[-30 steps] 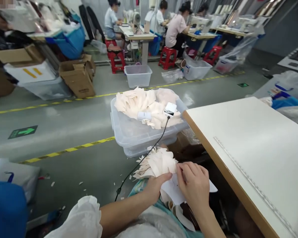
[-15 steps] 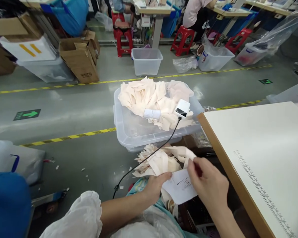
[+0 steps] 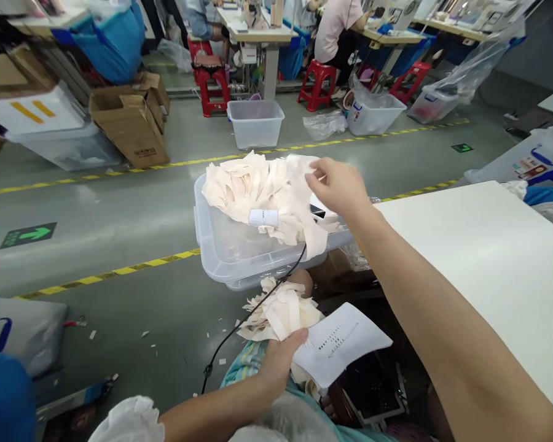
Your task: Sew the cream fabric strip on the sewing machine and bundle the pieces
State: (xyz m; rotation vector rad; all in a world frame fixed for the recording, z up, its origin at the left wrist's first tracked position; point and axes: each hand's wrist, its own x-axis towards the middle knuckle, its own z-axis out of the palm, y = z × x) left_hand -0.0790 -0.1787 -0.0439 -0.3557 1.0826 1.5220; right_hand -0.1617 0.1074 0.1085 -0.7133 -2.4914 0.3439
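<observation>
My left hand (image 3: 281,359) is closed around a bundle of cream fabric strips (image 3: 281,313) above my lap, its thumb on a white printed paper (image 3: 343,344) that sticks out to the right. Stretched forward, my right hand (image 3: 336,184) pinches a cream fabric strip (image 3: 316,236), which dangles over the near rim of a translucent plastic lid (image 3: 239,245). On that lid lies a pile of similar cream pieces (image 3: 239,187) with a paper label (image 3: 263,217) on it. A small device with a dark screen (image 3: 317,212) is partly hidden behind the strip.
A black cable (image 3: 230,337) runs from the device past the bundle. To the right is a white tabletop (image 3: 451,245). Across the taped floor stand a clear bin (image 3: 257,126), cardboard boxes (image 3: 129,129) and red stools (image 3: 317,86). People sit at sewing tables behind.
My right hand has moved from the paper up and forward to the pile, carrying a fabric strip. My left hand still keeps the bundle and paper. The view has shifted slightly right.
</observation>
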